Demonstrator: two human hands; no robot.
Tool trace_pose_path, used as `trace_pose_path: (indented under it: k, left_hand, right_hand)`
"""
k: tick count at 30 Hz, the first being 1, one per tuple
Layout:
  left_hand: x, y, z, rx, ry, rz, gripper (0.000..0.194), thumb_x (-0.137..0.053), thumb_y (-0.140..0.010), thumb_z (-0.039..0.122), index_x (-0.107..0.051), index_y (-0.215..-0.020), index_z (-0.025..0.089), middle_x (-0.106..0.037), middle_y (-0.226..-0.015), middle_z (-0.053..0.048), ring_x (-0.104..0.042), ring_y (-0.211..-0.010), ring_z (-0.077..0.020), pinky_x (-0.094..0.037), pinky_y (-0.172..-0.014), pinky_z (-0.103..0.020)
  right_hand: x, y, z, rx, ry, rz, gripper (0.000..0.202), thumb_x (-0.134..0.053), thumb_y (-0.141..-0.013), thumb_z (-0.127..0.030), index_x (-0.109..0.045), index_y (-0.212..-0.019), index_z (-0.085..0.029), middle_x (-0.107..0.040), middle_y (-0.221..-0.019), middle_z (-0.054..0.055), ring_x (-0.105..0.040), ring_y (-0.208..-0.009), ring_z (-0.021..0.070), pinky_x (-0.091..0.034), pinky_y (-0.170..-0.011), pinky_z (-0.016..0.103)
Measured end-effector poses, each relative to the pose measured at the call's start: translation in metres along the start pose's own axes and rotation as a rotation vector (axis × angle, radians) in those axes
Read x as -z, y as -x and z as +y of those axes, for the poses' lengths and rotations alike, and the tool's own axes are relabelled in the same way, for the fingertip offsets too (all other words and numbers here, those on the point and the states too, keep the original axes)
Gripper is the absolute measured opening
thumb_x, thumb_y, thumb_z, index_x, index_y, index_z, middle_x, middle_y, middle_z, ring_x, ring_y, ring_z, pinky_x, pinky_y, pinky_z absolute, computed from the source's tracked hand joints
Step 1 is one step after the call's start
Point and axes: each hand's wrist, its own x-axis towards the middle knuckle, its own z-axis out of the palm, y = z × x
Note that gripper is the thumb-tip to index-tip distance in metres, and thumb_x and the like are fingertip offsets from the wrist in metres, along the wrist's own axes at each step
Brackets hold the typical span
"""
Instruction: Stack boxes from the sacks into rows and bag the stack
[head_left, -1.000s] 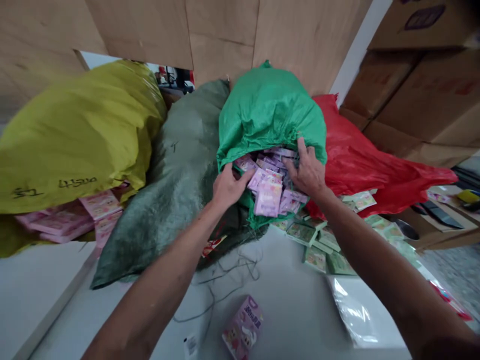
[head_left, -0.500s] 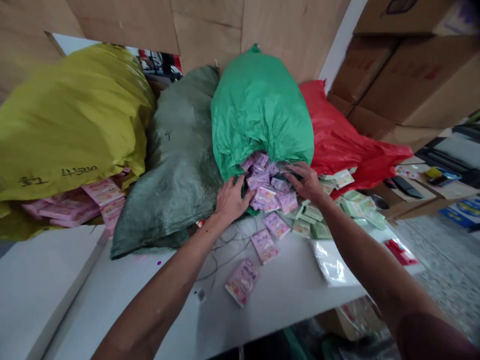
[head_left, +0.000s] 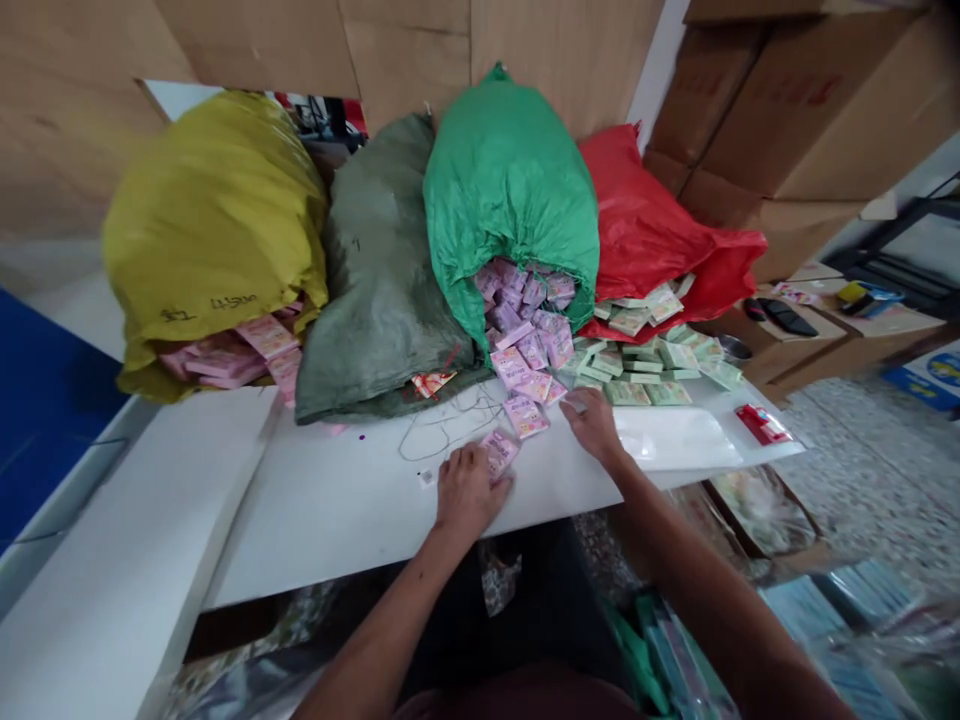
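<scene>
Small purple printed packets [head_left: 514, 368] spill from the mouth of the green sack [head_left: 517, 170] onto the white table [head_left: 337, 510]. My left hand [head_left: 469, 490] rests low on the table, its fingers and thumb around the near corner of a single purple packet [head_left: 500, 452]. Another purple packet [head_left: 526, 415] lies just beyond it. To the right, my right hand [head_left: 592, 425] is beside the front edge of the purple pile, fingers loosely bent and nothing visible in them. Green packets [head_left: 649, 392] are spread past my right hand.
A yellow sack [head_left: 217, 230] with pink packets, a grey-green sack [head_left: 382, 270] and a red sack [head_left: 645, 220] line the back. Loose string [head_left: 450, 425], clear plastic bags [head_left: 675, 438] and a red packet [head_left: 763, 424] lie on the table. Cartons [head_left: 810, 110] are stacked at right.
Both hands have drawn back from the sack's mouth toward me. More purple packets lie forward on the table, and the left hand is at the nearest one. The view has shifted back.
</scene>
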Motion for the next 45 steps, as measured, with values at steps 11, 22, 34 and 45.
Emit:
trace_pose_path:
  k: [11, 22, 34, 45]
  left_hand:
    - [-0.007, 0.037, -0.007, 0.096, 0.032, 0.175, 0.022, -0.069, -0.088, 0.035, -0.063, -0.103, 0.019, -0.072, -0.105, -0.011, -0.063, -0.107, -0.0324, -0.048, -0.092, -0.043]
    - [-0.032, 0.052, -0.016, 0.094, 0.299, 0.414, 0.03, -0.076, -0.084, 0.034, -0.062, -0.107, 0.021, -0.073, -0.106, -0.01, -0.064, -0.1, -0.0317, -0.052, -0.094, -0.047]
    - [-0.025, 0.059, -0.025, 0.386, 1.077, 0.552, 0.039, -0.074, -0.087, 0.054, -0.058, -0.1, 0.021, -0.07, -0.113, -0.008, -0.066, -0.093, -0.0189, -0.052, -0.084, -0.03]
    - [0.011, 0.004, 0.023, 0.309, 0.615, 0.384, 0.04, -0.077, -0.085, 0.047, -0.061, -0.112, 0.022, -0.07, -0.107, -0.007, -0.065, -0.104, -0.0255, -0.05, -0.094, -0.036]
  right_hand:
    - [-0.019, -0.022, -0.037, -0.097, 0.252, -0.212, 0.034, -0.064, -0.095, -0.032, -0.063, -0.124, -0.014, -0.068, -0.126, 0.021, -0.061, -0.126, 0.035, -0.049, -0.101, 0.044]
    - [0.036, 0.079, -0.02, -0.371, -0.009, -0.221, 0.05, -0.063, -0.09, -0.069, -0.06, -0.106, -0.022, -0.073, -0.099, 0.008, -0.07, -0.092, 0.0261, -0.048, -0.08, 0.035]
    - [-0.04, 0.045, -0.101, -0.114, 0.064, -0.206, 0.037, -0.069, -0.087, -0.036, -0.059, -0.118, -0.018, -0.062, -0.124, 0.016, -0.064, -0.109, 0.0307, -0.051, -0.091, 0.041]
    - [0.005, 0.057, -0.012, -0.339, -0.608, 0.044, 0.052, -0.077, -0.074, -0.067, -0.06, -0.091, -0.022, -0.065, -0.087, 0.002, -0.064, -0.085, 0.0211, -0.057, -0.076, 0.035]
